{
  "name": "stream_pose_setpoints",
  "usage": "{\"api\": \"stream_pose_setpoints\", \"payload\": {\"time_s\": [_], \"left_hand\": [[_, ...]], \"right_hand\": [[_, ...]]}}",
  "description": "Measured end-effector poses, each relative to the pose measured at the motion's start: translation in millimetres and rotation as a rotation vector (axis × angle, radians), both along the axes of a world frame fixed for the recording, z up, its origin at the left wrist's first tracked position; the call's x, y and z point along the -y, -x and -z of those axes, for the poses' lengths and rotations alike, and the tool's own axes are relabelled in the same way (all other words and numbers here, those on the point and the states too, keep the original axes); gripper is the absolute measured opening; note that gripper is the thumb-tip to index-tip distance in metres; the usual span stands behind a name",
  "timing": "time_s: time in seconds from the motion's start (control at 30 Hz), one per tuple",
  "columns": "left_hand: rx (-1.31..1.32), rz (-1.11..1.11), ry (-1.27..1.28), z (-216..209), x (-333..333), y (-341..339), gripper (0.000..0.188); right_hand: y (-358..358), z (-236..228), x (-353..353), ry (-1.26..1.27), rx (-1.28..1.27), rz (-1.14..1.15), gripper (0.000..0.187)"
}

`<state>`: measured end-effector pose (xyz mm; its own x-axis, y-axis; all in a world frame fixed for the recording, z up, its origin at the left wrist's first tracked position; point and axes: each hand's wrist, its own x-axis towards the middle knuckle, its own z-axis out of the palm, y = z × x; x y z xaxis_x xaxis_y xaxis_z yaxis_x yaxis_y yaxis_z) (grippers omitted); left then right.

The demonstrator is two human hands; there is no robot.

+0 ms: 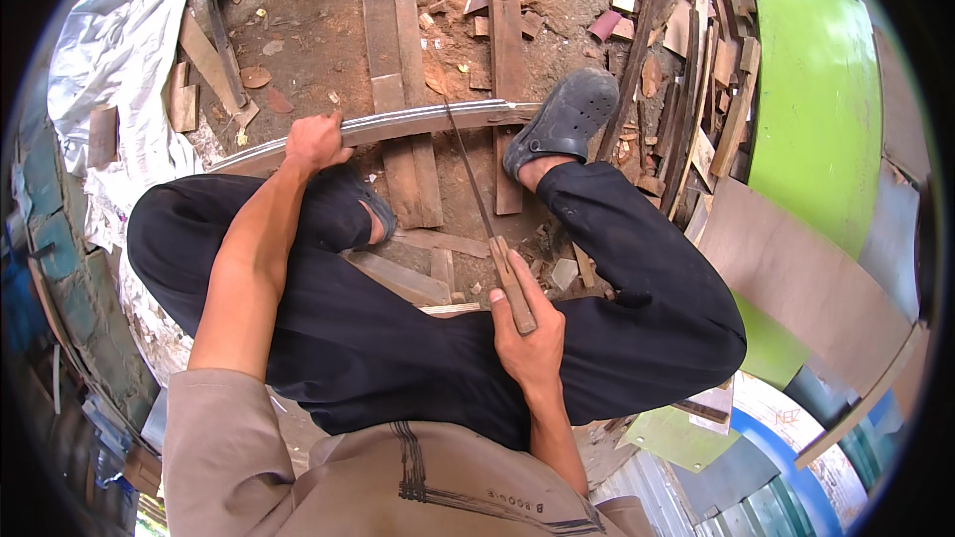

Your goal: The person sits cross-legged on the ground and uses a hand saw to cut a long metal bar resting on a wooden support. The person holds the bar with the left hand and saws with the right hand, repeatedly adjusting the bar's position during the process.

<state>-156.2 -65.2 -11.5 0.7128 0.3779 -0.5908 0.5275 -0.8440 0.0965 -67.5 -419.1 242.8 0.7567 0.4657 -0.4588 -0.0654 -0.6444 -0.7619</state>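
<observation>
My left hand grips a long curved grey strip that runs across the ground from left to right. A dark clog-shod foot presses on the strip's right end. My right hand is closed around the wooden handle of a thin saw. The saw's blade reaches up and left and crosses the strip near its middle. My legs in black trousers are bent on both sides of the work.
Wooden planks and offcuts lie on the dirt ground beyond the strip. A heap of scrap sticks sits at the right, beside green and brown curved panels. White plastic sheeting lies at the left.
</observation>
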Motion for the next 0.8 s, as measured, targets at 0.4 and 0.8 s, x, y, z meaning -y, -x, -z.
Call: {"api": "stream_pose_setpoints", "payload": {"time_s": [0.4,0.8], "left_hand": [[0.082,0.033,0.005,1.3,6.4,-2.9,0.052],[0.097,0.001,0.009,-2.3,2.9,7.7,0.052]], "right_hand": [[-25.1,84.3,-39.3,-0.052,0.102,-0.036,0.051],[-1.4,-7.4,-13.3,0.050,-0.026,-0.018,0.048]]}}
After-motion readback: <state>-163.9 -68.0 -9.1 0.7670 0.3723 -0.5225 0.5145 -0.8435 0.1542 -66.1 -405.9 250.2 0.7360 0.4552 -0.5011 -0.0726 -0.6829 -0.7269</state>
